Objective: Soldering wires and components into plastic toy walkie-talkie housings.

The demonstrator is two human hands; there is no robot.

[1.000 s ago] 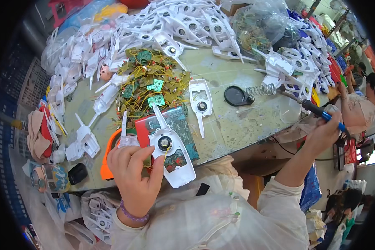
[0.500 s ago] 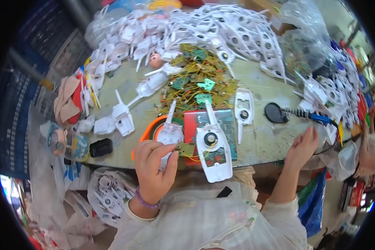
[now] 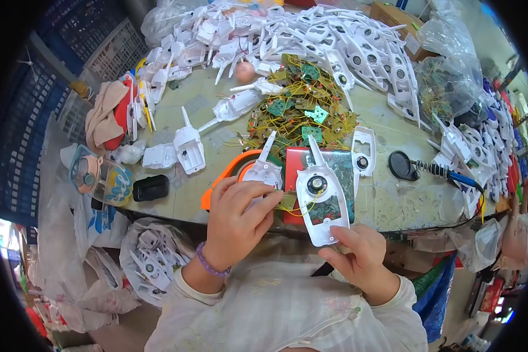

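My left hand (image 3: 234,220) is closed, its fingertips on a small circuit board (image 3: 288,202), partly hidden by the fingers. Yellow wires run from the board to a white plastic shell (image 3: 325,223) with a round black speaker (image 3: 317,185) and a rectangular opening. The lower end of this shell is between the thumb and index finger of my right hand (image 3: 361,258). The shell's upper part lies over a red and dark green flat block (image 3: 296,158). A second white shell half (image 3: 264,171) rests beside my left fingers, against an orange ring-shaped holder (image 3: 217,179).
A heap of wired circuit boards (image 3: 302,108) lies mid-table, with piled white shells (image 3: 334,38) behind it. To the right, a soldering iron (image 3: 460,178) sits in a spring stand (image 3: 425,166). A black case (image 3: 151,188) and a bottle (image 3: 116,183) stand left.
My right hand has moved left from beside the soldering iron to the lower end of the speaker shell. My left hand stays at the circuit board. The view has shifted.
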